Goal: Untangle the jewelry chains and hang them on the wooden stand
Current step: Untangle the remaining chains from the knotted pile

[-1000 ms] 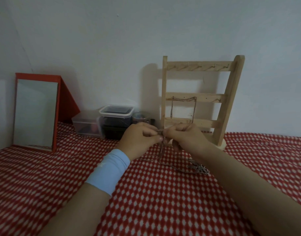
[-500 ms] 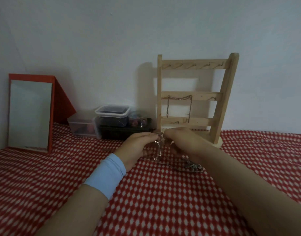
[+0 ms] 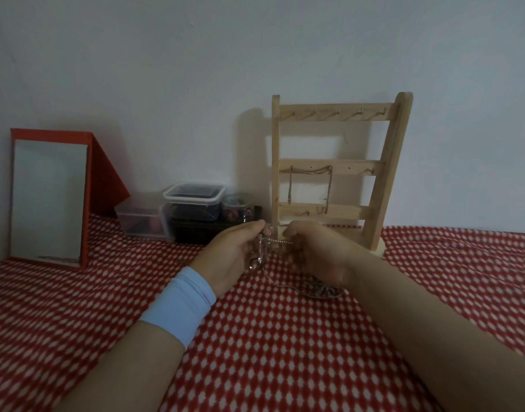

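Observation:
A wooden stand (image 3: 377, 203) with three rails of hooks leans against the wall. One chain (image 3: 310, 171) hangs from two hooks of its middle rail. Just in front of the stand's base, my left hand (image 3: 228, 257) and my right hand (image 3: 317, 251) both pinch a tangled silver chain (image 3: 262, 248). A short stretch of it runs taut between the two hands, and a bunch dangles below my left fingers. More of the tangle (image 3: 323, 291) lies on the red checked cloth under my right wrist.
A red-framed mirror (image 3: 49, 200) stands at the left. Clear plastic boxes (image 3: 193, 197), a small round jar (image 3: 236, 205) and a black box sit against the wall left of the stand. The red checked cloth (image 3: 255, 352) covers the whole surface.
My hands have drawn slightly apart, stretching a short length of chain between them. The bunch under my left fingers has lifted off the cloth. The camera has tilted down a little.

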A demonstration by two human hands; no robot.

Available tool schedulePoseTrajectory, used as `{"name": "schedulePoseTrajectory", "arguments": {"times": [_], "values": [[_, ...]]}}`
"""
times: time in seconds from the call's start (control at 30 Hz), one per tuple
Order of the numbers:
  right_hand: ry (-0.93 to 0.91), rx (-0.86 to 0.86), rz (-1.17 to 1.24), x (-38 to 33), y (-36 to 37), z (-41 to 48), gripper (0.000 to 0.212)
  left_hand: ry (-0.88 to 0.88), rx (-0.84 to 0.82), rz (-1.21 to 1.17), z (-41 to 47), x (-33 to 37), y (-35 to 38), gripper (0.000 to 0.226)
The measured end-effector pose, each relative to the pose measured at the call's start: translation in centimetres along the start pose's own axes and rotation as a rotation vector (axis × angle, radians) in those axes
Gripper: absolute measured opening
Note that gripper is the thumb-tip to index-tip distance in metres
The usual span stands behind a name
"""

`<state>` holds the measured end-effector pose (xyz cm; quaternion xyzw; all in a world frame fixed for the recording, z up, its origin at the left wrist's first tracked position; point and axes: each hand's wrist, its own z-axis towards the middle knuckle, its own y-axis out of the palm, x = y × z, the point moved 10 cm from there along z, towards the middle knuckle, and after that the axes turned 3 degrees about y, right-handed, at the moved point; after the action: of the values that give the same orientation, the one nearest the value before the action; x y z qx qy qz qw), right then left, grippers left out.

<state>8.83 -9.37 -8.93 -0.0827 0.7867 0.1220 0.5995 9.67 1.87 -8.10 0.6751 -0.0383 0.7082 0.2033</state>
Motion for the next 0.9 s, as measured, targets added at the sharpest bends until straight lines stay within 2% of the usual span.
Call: {"name": "schedulePoseTrajectory", "arguments": {"times": [0.07, 0.13, 0.2, 0.23, 0.3, 0.37, 0.43, 0.47, 0.53, 0.6, 0.7, 0.73, 0.77, 0.8, 0.83, 0.9], "values": [[-0.072, 0.063, 0.213, -1.0, -1.2, -0.2, 0.016, -0.010, 0.008, 0.191, -0.1, -0.1, -0.5, 0.032], [-0.081, 0.032, 0.426, -1.4, -1.6, -0.5, 0.026, 0.005, 0.031, 0.348, -0.2, 0.0, -1.1, 0.032], [-0.057, 0.000, 0.493, -1.3, -1.6, -0.4, 0.033, -0.002, 0.085, 0.311, -0.1, -0.2, -1.9, 0.032], [-0.040, -0.017, 0.451, -1.1, -1.5, -0.3, 0.034, -0.009, 0.115, 0.248, -0.1, -0.2, -2.2, 0.031], [-0.006, -0.034, 0.229, -0.8, -1.3, -0.4, 0.028, -0.009, 0.153, 0.087, 0.0, 0.1, -2.5, 0.025], [0.008, 0.048, -0.280, -0.7, -1.9, -0.4, 0.012, -0.006, 0.187, -0.028, 0.0, 0.4, -2.8, 0.021], [-0.020, 0.227, -0.836, -1.6, -3.3, -0.5, 0.008, -0.002, 0.219, -0.091, 0.1, 0.6, -3.4, 0.021], [-0.050, 0.304, -1.004, -2.3, -3.8, -0.6, 0.009, -0.001, 0.237, -0.130, 0.1, 0.7, -3.6, 0.022], [-0.085, 0.385, -1.078, -3.3, -4.1, -1.0, 0.014, -0.014, 0.268, -0.252, 0.2, 0.7, -3.8, 0.024], [-0.117, 0.310, -0.864, -3.2, -3.8, -1.1, 0.032, -0.031, 0.279, -0.345, 0.2, 0.7, -3.8, 0.027], [-0.172, 0.045, 0.009, -3.3, -2.1, -1.1, 0.042, -0.028, 0.295, -0.228, 0.2, 0.7, -4.4, 0.029], [-0.165, -0.019, 0.206, -3.3, -2.0, -1.1, 0.042, -0.022, 0.298, -0.168, 0.1, 0.9, -4.5, 0.029], [-0.148, -0.037, 0.250, -3.1, -2.0, -1.1, 0.038, -0.019, 0.302, -0.139, 0.1, 1.0, -4.6, 0.029], [-0.134, -0.002, 0.172, -2.9, -2.4, -0.9, 0.032, -0.021, 0.313, -0.140, 0.1, 1.0, -4.8, 0.029], [-0.138, 0.072, -0.032, -3.0, -3.1, -0.9, 0.027, -0.025, 0.331, -0.150, 0.0, 1.1, -5.1, 0.029], [-0.183, 0.288, -0.621, -3.8, -4.7, -1.1, 0.024, -0.018, 0.362, -0.128, -0.1, 1.3, -5.7, 0.030]]}}
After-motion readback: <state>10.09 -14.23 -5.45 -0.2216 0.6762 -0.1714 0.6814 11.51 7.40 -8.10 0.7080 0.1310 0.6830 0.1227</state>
